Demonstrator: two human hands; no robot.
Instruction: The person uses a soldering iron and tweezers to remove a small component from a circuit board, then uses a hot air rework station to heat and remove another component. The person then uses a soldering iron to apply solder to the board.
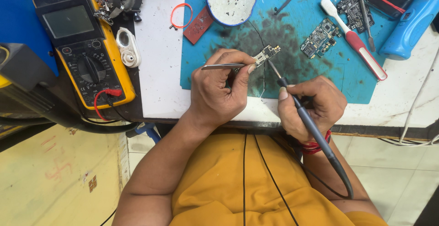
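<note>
over blue mat, hands pinch tweezers and soldering iron at small board.

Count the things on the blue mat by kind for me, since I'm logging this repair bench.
Circuit boards: 3
Toothbrush: 1
Round dish: 1
Black strip: 1
Total: 6
Tweezers in left hand; soldering iron in right hand.

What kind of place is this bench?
Most likely a small electronics repair bench, probably for phones. The right hand holds a soldering iron to a small circuit board; a yellow multimeter and more loose boards lie on the blue mat.
</note>
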